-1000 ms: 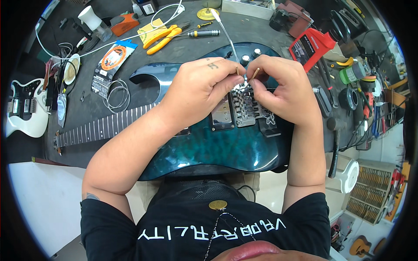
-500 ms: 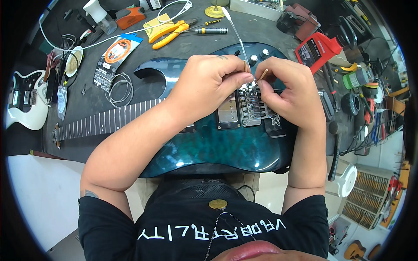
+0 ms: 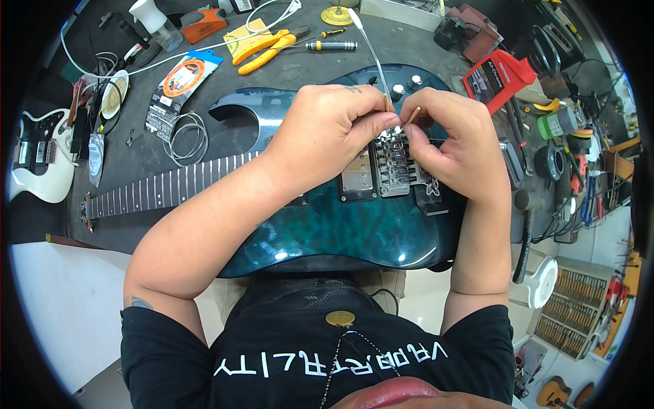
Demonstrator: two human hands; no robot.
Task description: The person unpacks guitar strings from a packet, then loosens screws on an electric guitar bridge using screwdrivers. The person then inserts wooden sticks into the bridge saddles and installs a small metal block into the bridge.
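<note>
A teal electric guitar [image 3: 327, 232] lies on the bench with its fretboard [image 3: 157, 187] to the left. Over the top of its chrome bridge [image 3: 392, 174], my left hand [image 3: 327, 129] pinches a small tan piece [image 3: 386, 103], partly hidden by the fingers. The closed fingers of my right hand [image 3: 456, 143] grip a thin wooden stick [image 3: 414, 116] just beside it. Between them rises the white-tipped tremolo arm [image 3: 373, 48]. Pickup [image 3: 355, 180] and two knobs [image 3: 415, 82] sit nearby, the bridge's upper part being covered by my fingers.
The dark bench [image 3: 334, 68] holds yellow pliers [image 3: 266, 54], a screwdriver [image 3: 330, 46], a string packet [image 3: 174, 95], coiled wire [image 3: 191, 136] and a red bottle [image 3: 497, 78]. A white guitar [image 3: 41, 163] is at left, a hammer [image 3: 524, 232] at right, with several tools behind.
The guitar and bench sit slightly higher and farther right in the picture than a second ago. My hands have shifted with them, staying pinched at the bridge; little differs from half a second ago.
</note>
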